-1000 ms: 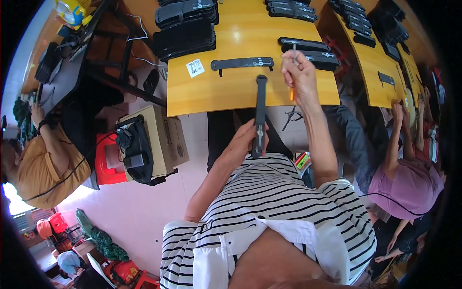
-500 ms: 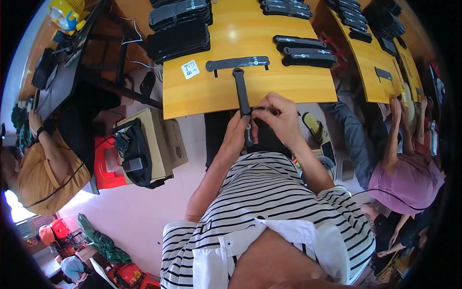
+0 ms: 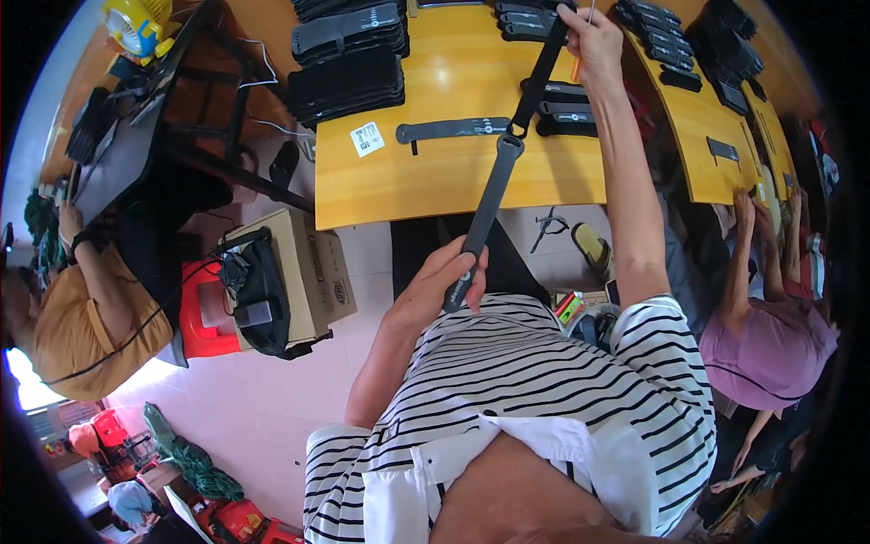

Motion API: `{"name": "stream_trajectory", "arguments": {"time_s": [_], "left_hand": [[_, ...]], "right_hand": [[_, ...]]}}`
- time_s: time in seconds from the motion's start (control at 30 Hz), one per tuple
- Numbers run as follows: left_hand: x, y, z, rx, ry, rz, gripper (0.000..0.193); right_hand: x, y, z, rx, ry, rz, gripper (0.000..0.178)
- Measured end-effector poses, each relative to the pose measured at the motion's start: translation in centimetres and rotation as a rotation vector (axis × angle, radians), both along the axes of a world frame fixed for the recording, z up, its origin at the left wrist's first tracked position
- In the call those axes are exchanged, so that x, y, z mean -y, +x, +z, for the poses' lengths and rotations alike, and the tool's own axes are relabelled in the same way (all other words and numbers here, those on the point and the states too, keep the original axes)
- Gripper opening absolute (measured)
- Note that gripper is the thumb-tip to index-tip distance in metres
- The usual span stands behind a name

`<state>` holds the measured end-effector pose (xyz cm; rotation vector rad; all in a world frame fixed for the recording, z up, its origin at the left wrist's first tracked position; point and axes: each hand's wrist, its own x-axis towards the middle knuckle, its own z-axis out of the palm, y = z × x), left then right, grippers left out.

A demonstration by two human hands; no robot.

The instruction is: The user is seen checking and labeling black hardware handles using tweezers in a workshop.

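A dark grey strap runs slantwise over the table's near edge, with my left hand closed around its lower end, close to my shirt. At its upper end is a hole, where a black strap is joined. My right hand is raised at the far right and pinches the black strap's upper end, so the two straps form a stretched line. A thin tool with an orange part also shows in that hand; its kind is unclear. Another grey strap lies flat on the table behind, a short black band under it.
Stacks of black straps stand at the table's back left, with more bundles at the right. A white label lies on the yellow table. A cardboard box stands at left. Other people sit at tables on both sides.
My right hand has moved from beside my left hand up and away to the far right, drawing the black strap out long. My left hand has come slightly nearer to me with the grey strap.
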<state>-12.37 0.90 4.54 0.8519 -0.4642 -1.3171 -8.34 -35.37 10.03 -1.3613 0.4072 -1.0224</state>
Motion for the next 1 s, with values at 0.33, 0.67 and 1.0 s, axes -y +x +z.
{"name": "stream_trajectory", "arguments": {"time_s": [0.33,0.67,1.0], "left_hand": [[-2.8,0.3,-1.4,-0.078,0.105,0.153,0.024],[-3.1,10.7,-7.2,0.261,0.431,0.733,0.017],[-0.2,11.4,-8.7,0.557,0.665,0.907,0.045]], "right_hand": [[4.4,2.0,3.3,0.089,0.122,-0.142,0.025],[-5.4,-5.3,4.3,-0.107,-0.119,0.252,0.01],[-9.3,-10.3,1.3,-0.284,0.06,0.513,0.017]]}}
